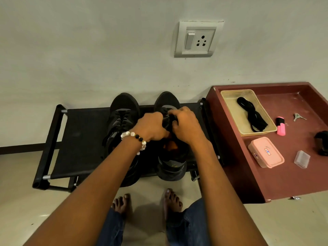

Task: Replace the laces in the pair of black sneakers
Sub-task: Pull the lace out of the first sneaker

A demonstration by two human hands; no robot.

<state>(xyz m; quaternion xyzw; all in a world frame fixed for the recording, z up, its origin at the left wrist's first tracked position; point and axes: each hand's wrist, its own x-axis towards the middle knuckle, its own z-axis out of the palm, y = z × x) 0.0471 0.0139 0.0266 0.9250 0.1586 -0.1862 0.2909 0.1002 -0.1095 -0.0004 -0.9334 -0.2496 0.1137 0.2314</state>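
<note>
Here — both hands (170, 125) grip sneaker (170, 157).

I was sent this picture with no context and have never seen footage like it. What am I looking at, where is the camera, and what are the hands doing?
There is no machine here. A person wears a wide-angle camera on the head, so you look down along their own arms.

Two black sneakers sit on a low black rack against the wall. The left sneaker is laced. Both hands work on the right sneaker: the left hand, with a bead bracelet on its wrist, and the right hand pinch dark material at its lacing, most likely the lace; the fingers hide the detail.

To the right is a reddish table. On it lie a clear tray holding a bundle of black laces, a pink box, a pink highlighter and keys.
</note>
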